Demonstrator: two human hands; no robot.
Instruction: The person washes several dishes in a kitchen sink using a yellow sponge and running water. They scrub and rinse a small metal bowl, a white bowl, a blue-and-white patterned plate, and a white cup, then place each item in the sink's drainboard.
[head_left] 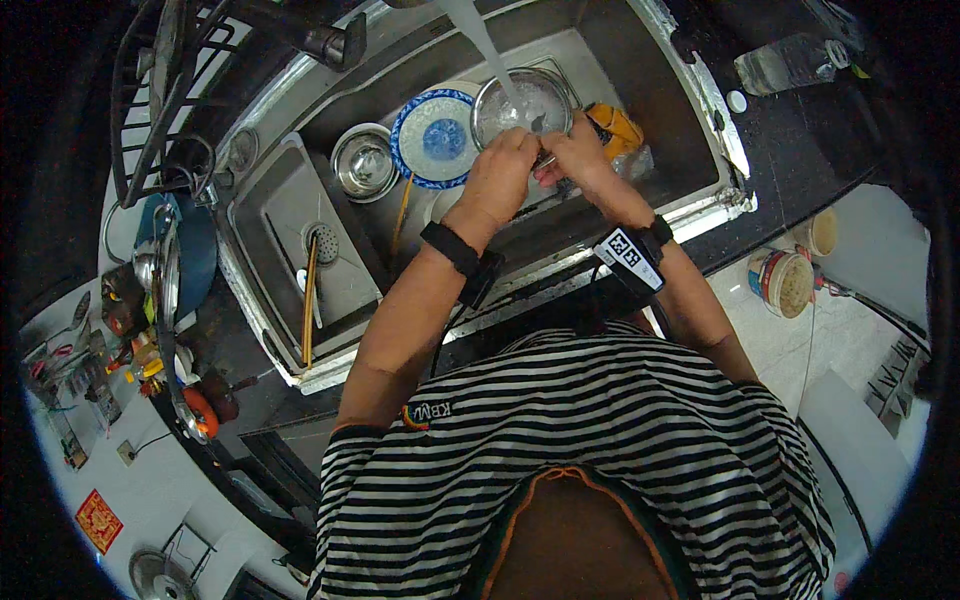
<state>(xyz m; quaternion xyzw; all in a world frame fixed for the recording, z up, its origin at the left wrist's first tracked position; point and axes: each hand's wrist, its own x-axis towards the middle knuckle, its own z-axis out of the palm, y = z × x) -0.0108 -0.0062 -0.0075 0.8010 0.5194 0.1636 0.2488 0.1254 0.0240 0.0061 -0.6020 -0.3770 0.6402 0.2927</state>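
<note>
A round metal bowl [515, 100] is tilted under running water [480, 45] in the larger sink basin. My left hand [500, 170] is closed on its near rim. Close beside it, my right hand [582, 158] grips the rim's right side, its fingertips partly hidden. Left of the bowl lies a blue-rimmed plate [445, 140], and past that a smaller metal bowl [364, 163]. A yellow-orange cloth or pouch [618, 128] and some clear plastic [632, 163] lie by my right hand.
The smaller basin [280, 185] at left holds chopsticks [309, 300], a white-handled utensil and a drain strainer [321, 243]. A black rack [150, 110] stands at the far left. On the right counter lie a clear plastic bottle [790, 64] and a white cap [737, 101].
</note>
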